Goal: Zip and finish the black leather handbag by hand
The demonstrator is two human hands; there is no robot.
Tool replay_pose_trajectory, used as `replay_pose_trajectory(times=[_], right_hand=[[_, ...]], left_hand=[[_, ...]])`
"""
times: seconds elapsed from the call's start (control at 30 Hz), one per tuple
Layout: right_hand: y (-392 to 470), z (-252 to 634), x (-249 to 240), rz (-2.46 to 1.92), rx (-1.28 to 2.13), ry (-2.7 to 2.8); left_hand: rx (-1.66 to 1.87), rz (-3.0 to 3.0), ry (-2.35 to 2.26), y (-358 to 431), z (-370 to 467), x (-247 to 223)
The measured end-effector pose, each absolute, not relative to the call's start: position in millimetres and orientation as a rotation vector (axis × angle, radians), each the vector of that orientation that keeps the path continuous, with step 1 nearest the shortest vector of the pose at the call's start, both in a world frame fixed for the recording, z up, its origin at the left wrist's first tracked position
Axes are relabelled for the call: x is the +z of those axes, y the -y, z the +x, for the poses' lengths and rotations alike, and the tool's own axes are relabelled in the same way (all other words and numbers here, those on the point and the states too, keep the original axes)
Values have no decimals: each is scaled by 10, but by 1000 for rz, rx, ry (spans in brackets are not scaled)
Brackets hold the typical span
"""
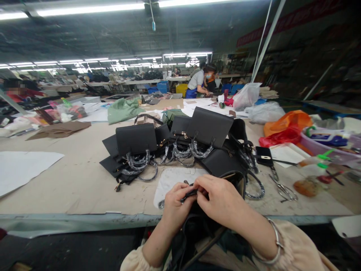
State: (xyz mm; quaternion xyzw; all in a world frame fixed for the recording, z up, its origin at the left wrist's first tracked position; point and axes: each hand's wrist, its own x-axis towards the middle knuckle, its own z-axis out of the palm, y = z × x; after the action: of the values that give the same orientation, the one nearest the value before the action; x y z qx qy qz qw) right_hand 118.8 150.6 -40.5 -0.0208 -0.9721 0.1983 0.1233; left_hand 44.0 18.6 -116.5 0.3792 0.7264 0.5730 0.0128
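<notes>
Against the near edge of the broad beige work surface (pixel 70 177), my two hands meet over an open black leather handbag (pixel 225 165) that sits partly on my lap and partly against that edge. My left hand (pixel 177 209) is pinched shut on a thin black strap piece (pixel 189 194), thumb and fingers closed around its near end. My right hand (pixel 222 201) is curled over the same strap from the other side, fingertips clamped on it close beside the left, so both hands are equally near and touching it. The strap's long axis runs roughly left to right between the two grips, tilting slightly upward toward the right hand. Just beyond the handbag stands a row of finished black handbags with plastic-wrapped handles (pixel 169 143). To the right of the handbag lie metal scissors (pixel 283 190) and a small black wallet-like piece (pixel 263 155), well clear of my hands. Whether the strap is attached to the bag I cannot tell.
</notes>
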Motion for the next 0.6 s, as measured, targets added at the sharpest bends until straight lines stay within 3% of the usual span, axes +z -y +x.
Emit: replay_pose_trajectory(times=[0.6], right_hand=[[-1527,1244,-386,-84,562,2851]], left_hand=[[1756,1132,-2271,-172,437,-1145]])
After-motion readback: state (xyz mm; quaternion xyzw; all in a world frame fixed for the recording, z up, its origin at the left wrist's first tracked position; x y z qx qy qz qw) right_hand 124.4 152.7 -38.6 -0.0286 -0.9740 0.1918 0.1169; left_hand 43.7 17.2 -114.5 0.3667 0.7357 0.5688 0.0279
